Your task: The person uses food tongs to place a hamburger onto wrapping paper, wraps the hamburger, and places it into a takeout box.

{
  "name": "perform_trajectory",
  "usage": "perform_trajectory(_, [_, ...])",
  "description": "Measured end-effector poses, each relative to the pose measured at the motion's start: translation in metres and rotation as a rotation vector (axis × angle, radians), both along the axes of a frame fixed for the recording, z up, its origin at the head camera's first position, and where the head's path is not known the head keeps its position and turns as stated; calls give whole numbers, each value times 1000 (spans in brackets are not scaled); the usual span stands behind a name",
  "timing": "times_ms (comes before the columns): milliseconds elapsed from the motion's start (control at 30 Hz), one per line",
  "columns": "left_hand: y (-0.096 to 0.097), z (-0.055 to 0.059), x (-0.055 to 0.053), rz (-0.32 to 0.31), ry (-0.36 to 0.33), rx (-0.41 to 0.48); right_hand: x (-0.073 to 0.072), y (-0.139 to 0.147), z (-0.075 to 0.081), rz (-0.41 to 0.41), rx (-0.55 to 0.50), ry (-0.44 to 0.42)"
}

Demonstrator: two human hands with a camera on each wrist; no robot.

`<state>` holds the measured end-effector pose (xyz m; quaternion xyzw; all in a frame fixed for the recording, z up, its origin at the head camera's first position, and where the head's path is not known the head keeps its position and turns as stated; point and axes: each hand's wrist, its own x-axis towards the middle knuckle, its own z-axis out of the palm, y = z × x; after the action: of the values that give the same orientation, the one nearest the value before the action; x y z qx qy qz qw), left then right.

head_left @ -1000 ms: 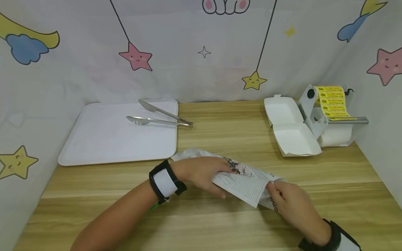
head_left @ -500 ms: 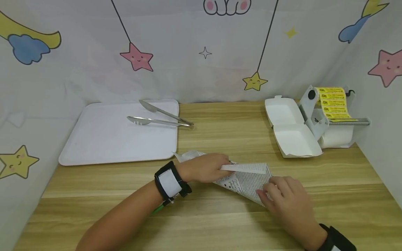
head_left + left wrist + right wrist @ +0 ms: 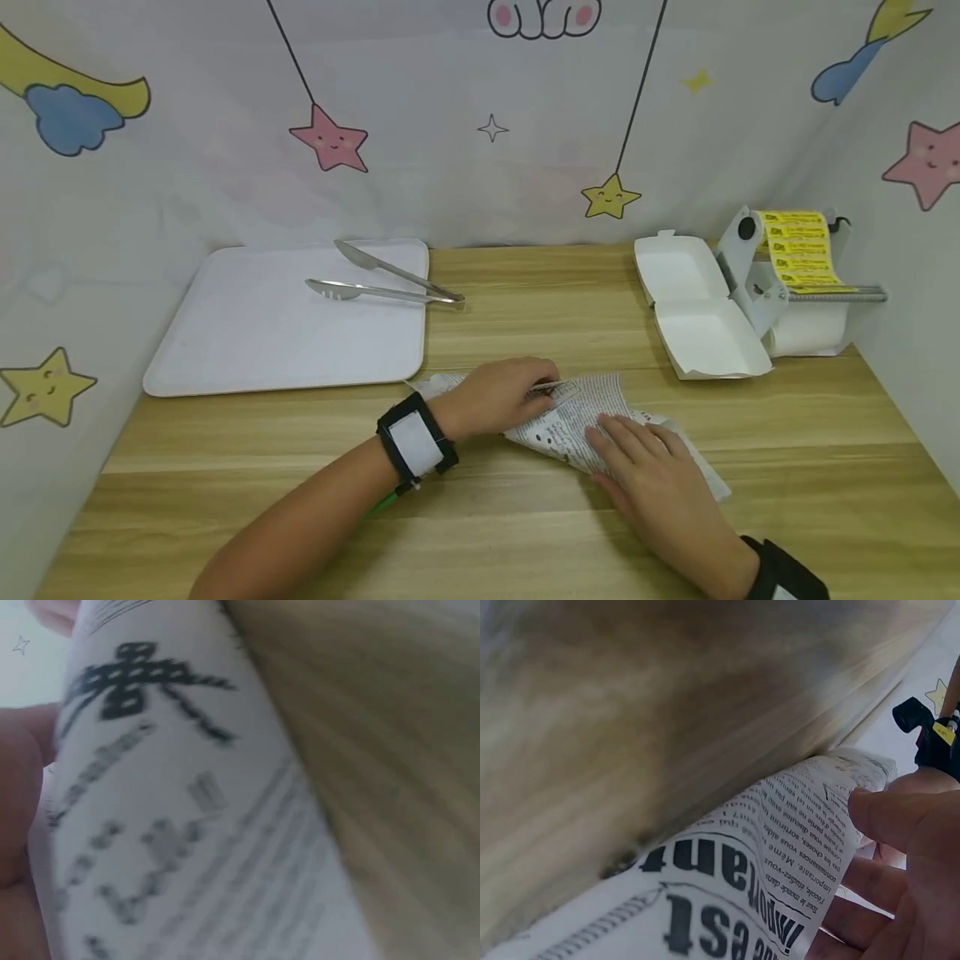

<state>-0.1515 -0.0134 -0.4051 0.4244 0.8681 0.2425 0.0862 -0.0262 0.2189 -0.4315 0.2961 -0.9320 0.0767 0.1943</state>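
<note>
A sheet of newsprint-patterned wrapping paper (image 3: pixel 558 429) lies folded on the wooden table, tapering to the left. My left hand (image 3: pixel 498 396) pinches a raised fold of it between thumb and fingers. The palm side of this hand (image 3: pixel 19 817) shows beside the printed surface in the left wrist view. My right hand (image 3: pixel 660 492) rests on the right part of the paper, its fingers extended over the print. From the right wrist, the paper (image 3: pixel 787 832) looks bulged, with large black lettering, and the right thumb (image 3: pixel 885 814) lies at its edge. A loose corner sticks out beyond the right hand.
A white tray (image 3: pixel 277 333) lies at the back left, with metal tongs (image 3: pixel 375 290) across its right edge. An open white clamshell box (image 3: pixel 708 333) sits at the back right, beside a dispenser (image 3: pixel 757 275) holding a roll of yellow labels (image 3: pixel 798 250).
My right hand has let go of the paper's right end and moved left to lie on it. A flap of the paper has been turned away from me. The left hand shifted slightly right.
</note>
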Motion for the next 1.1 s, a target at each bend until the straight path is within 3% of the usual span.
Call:
perform_trajectory(67, [-1,-3,0,30,-12,3,0,1,0,-7,17,-15])
perform_trajectory(167, [0,-7,0,76,30,22,0,1,0,-21,40,-33])
perform_trajectory(300, [2,-10,1,103,212,27,-1,0,0,-27,53,-38])
perform_trajectory(400, [3,-11,3,51,377,-9,-1,0,0,-22,52,-30])
perform_trajectory(500, [3,-12,5,-43,448,-80,-1,0,-1,-19,45,-22])
perform_trajectory(600, [3,-12,6,-108,407,-148,0,0,-2,-19,50,-34])
perform_trajectory(867, [-2,-11,8,-118,107,-151,0,0,-1,-44,92,-117])
perform_trajectory(1100, [3,-6,16,-92,64,-226,0,2,-2,-22,34,-122])
